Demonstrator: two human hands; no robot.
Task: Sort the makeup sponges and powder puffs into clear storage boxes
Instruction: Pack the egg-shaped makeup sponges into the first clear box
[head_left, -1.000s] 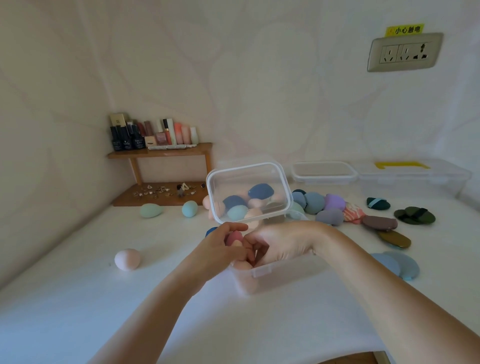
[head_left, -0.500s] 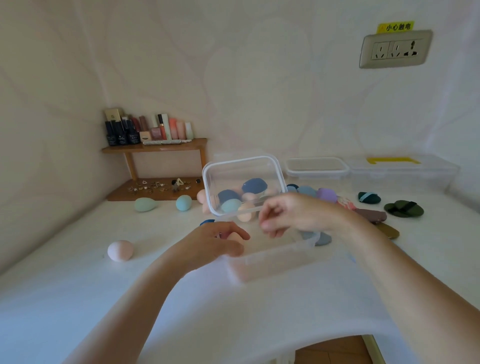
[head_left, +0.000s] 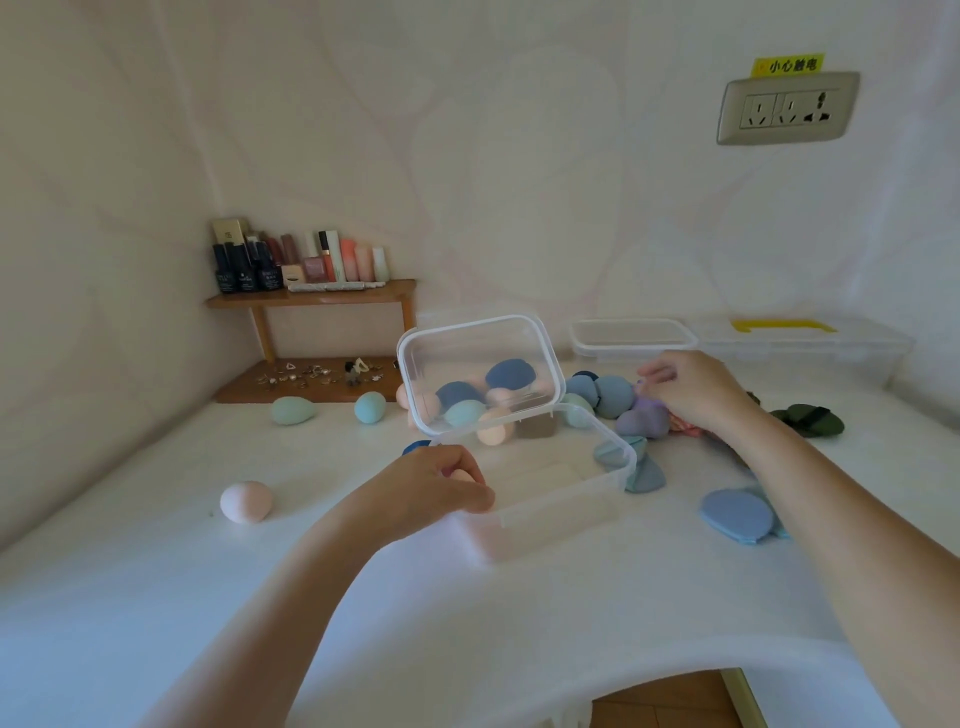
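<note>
Right hand (head_left: 696, 392): moved from above the box (head_left: 618, 457) rightward to the sponge pile; fingers curled, grasp not determinable. Purple sponge (head_left: 639, 423): on the table just below and left of those fingertips, beyond the box's right corner; long axis unreadable. Left hand (head_left: 431, 486): curled at the box's near-left corner; whether gripping rim or a pink sponge unclear. Right hand nearer; box lies near-left of it, lid (head_left: 550, 364) raised.

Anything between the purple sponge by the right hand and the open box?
Nothing visible. The purple sponge lies just past the far right corner of the box; the lid stands tilted up at the far edge, leaving the mouth open.
</note>
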